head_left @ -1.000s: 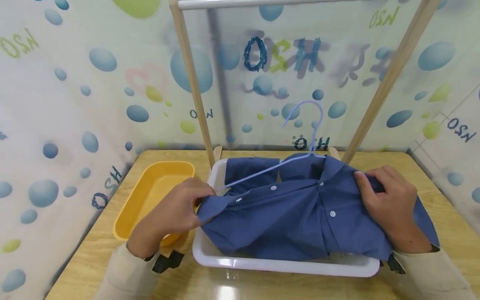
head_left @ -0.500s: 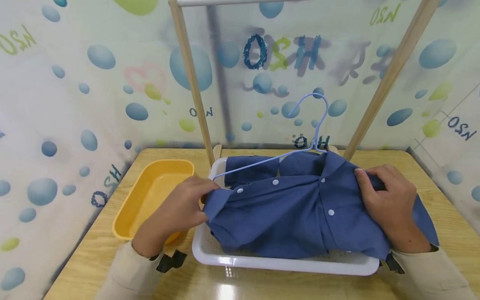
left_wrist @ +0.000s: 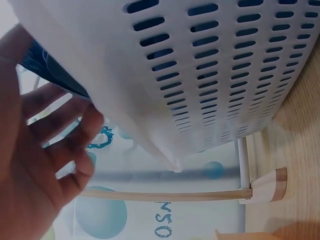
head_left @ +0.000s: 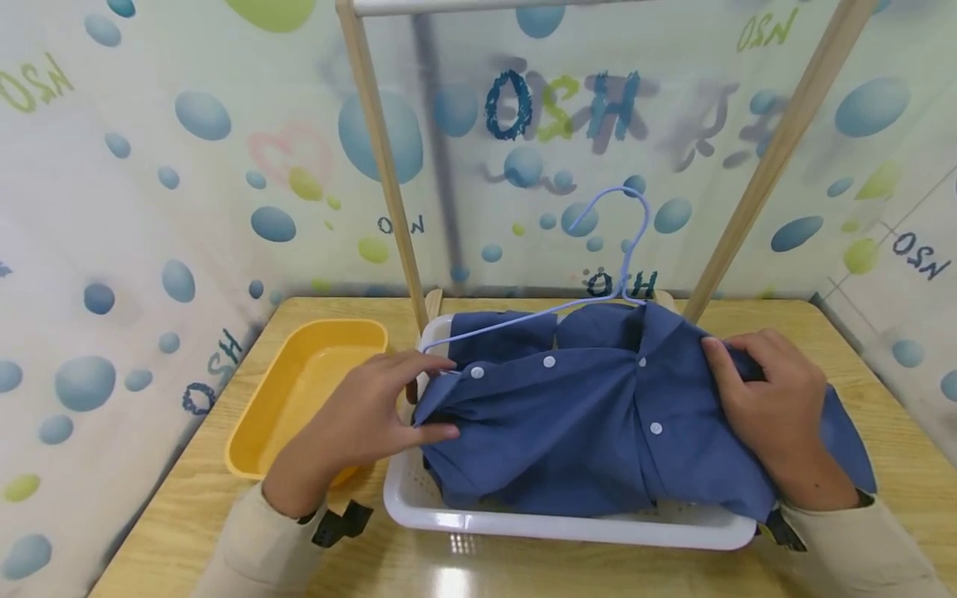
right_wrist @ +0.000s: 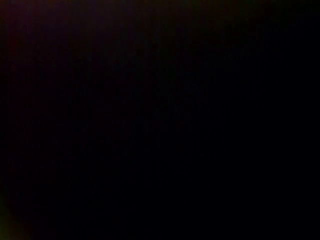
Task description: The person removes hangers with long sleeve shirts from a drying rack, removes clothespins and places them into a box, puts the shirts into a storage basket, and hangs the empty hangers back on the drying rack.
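Note:
A dark blue button-up shirt (head_left: 538, 440) lies bunched over a white slotted basket (head_left: 598, 531). Out of its collar rises the hook of a light purple hanger (head_left: 635, 241); one hanger arm slopes left above the cloth, while the other is hidden inside the shirt. My right hand (head_left: 777, 407) grips the shirt near its right shoulder. At the left front edge, my left hand (head_left: 374, 415) touches the cloth with thumb and fingers spread apart. The left wrist view has the left hand (left_wrist: 45, 145) beside the basket rim, fingers loosely bent. Black fills the right wrist view.
A yellow tray (head_left: 306, 374) stands left of the basket, partly behind my left forearm. Behind the basket, a rack with wooden posts (head_left: 385, 166) and a pale top bar (head_left: 508, 7) stands on the wooden table (head_left: 179, 531), close to the patterned wall.
My left hand has moved slightly right and loosened from its pinch on the shirt edge, its thumb now stretched over the cloth. The hanger's left arm has risen. My right hand keeps its grip.

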### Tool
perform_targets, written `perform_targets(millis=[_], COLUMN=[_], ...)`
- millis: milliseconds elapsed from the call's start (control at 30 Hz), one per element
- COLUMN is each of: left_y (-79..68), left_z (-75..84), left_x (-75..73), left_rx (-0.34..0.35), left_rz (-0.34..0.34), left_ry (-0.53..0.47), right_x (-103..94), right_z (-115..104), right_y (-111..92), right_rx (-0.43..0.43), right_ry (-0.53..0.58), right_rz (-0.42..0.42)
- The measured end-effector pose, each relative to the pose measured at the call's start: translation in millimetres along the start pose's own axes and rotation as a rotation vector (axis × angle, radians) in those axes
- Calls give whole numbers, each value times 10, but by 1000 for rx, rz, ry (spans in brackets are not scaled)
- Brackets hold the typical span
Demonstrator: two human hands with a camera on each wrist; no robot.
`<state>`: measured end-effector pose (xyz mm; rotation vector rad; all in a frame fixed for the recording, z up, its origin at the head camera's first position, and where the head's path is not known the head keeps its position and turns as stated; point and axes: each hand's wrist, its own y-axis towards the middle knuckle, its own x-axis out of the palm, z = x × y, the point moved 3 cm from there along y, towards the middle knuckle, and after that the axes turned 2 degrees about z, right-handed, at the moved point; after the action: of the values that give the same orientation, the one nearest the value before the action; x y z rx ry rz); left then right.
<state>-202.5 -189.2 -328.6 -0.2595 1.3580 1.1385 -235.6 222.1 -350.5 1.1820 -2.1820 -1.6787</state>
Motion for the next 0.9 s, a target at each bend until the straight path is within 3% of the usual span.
perform_targets(millis=[167,233,300,367,467,633,900], left_y=[-5,5,38,88,169,216,210], left_z=[17,15,13,13,27,34,48], left_x=[-106,-146,-171,-178,-144,-25,55], left_rx=[61,56,13,-36,-89,-103,-83], left_rz=[190,269,307,295,200,55,40], left_ry=[-64,-80,-64,-42,12,64,42], right_x=[5,11,15,16,8,14,38], right_z=[-21,-25,-28,-31,-43,-73,-71], right_y=[1,-2,-6,-12,-16,-31,-64], right_rx=[-14,-17,-25,-34,-55,-91,-117], right_ry=[-4,-5,-13,-20,-24,-11,-20], right_rz=[-16,-23,-29,-33,-38,-61,-94])
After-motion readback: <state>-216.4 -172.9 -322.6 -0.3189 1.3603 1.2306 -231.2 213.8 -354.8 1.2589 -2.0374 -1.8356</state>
